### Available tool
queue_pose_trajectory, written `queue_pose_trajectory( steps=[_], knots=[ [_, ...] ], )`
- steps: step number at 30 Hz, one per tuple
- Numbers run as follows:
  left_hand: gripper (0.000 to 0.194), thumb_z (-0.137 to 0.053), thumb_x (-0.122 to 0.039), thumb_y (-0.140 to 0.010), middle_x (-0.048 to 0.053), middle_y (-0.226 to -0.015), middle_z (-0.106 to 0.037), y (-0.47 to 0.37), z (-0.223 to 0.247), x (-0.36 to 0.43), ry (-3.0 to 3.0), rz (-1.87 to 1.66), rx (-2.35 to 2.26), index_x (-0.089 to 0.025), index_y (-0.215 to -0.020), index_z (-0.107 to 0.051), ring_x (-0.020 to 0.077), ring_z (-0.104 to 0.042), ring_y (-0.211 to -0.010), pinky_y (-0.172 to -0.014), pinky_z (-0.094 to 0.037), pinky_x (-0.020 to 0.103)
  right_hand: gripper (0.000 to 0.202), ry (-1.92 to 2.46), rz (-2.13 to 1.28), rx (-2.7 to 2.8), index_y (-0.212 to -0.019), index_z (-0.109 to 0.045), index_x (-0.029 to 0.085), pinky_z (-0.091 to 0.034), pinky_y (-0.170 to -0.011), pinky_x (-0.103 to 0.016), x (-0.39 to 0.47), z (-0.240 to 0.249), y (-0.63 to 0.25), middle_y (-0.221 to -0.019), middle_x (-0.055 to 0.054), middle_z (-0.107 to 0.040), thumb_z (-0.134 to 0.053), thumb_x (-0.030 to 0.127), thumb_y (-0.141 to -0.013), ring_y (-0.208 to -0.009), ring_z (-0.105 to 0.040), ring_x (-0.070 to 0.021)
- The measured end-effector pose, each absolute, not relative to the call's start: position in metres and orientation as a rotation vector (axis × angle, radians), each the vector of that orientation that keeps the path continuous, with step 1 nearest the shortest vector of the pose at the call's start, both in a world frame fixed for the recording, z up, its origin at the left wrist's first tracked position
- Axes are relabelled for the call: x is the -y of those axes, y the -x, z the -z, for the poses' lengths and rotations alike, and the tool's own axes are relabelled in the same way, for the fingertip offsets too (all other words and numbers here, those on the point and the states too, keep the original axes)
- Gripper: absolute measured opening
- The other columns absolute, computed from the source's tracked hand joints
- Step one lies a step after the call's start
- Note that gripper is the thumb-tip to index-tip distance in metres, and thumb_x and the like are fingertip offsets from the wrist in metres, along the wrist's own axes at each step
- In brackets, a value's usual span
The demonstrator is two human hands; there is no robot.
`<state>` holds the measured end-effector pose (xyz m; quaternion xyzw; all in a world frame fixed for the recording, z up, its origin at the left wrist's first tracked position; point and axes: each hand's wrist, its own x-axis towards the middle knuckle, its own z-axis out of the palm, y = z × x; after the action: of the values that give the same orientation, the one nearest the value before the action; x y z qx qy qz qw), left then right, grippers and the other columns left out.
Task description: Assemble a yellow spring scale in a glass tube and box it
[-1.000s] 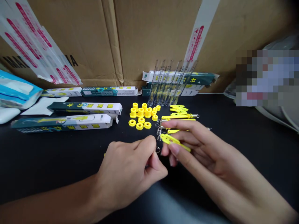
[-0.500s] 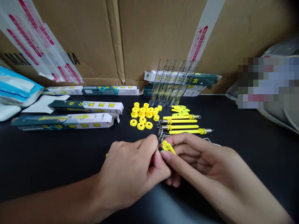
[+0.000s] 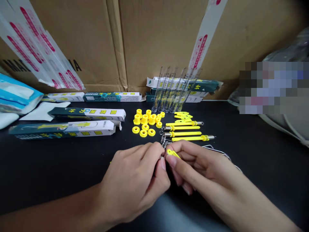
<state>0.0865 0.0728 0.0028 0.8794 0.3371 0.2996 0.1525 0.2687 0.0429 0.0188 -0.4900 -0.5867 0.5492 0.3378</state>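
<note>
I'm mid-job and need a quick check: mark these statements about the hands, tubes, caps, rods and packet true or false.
1. The right hand has a small yellow piece in its grip. True.
2. The clear tubes lie flat. False: they stand on end.
3. The yellow rods are left of the yellow caps in view. False: they are to the right.
4. The blue packet is at the view's left edge. True.
</note>
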Motion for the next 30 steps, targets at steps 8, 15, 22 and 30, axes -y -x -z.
queue_pose_trajectory(
  steps=[8, 15, 22, 30],
  knots=[
    [0.022, -0.041, -0.014, -0.094, -0.003, -0.068, -0.057, -0.088, -0.004, -0.071, -2.709, -0.966, -0.995, -0.019, -0.078, -0.055, 0.0139, -0.052, -0.057, -0.053, -0.038, 0.030, 0.038, 1.178, -1.710, 1.425, -0.077, -0.052, 0.020, -0.038, -0.060, -0.024, -0.051, -0.027, -0.273, -0.066, 0.005, -0.052, -0.055, 0.048, -0.102, -0.060, -0.043, -0.0098],
    [0.026, -0.043, -0.008, -0.086, -0.002, -0.057, -0.055, -0.090, -0.011, -0.072, -2.977, -0.987, -1.041, -0.019, -0.066, -0.057, 0.0150, -0.050, -0.048, -0.046, -0.038, 0.031, 0.040, 1.178, -1.909, 1.387, -0.073, -0.051, 0.019, -0.032, -0.059, -0.026, -0.051, -0.037, -0.278, -0.063, 0.006, -0.049, -0.055, 0.046, -0.103, -0.058, -0.038, -0.0099],
    [0.030, -0.042, -0.008, -0.084, -0.003, -0.051, -0.049, -0.090, -0.012, -0.072, -3.032, -1.042, -0.992, -0.020, -0.060, -0.056, 0.0149, -0.042, -0.045, -0.044, -0.033, 0.032, 0.041, 1.141, -1.941, 1.299, -0.071, -0.048, 0.020, -0.032, -0.060, -0.026, -0.048, -0.035, -0.274, -0.062, 0.006, -0.048, -0.058, 0.046, -0.101, -0.057, -0.039, -0.0093],
    [0.025, -0.043, -0.010, -0.085, -0.003, -0.056, -0.046, -0.086, -0.002, -0.071, -2.902, -1.118, -0.991, -0.022, -0.064, -0.050, 0.0162, -0.036, -0.052, -0.049, -0.028, 0.035, 0.036, 1.063, -2.049, 1.193, -0.075, -0.052, 0.019, -0.032, -0.055, -0.024, -0.044, -0.032, -0.274, -0.063, 0.007, -0.049, -0.065, 0.043, -0.097, -0.053, -0.038, -0.0071]
  ],
)
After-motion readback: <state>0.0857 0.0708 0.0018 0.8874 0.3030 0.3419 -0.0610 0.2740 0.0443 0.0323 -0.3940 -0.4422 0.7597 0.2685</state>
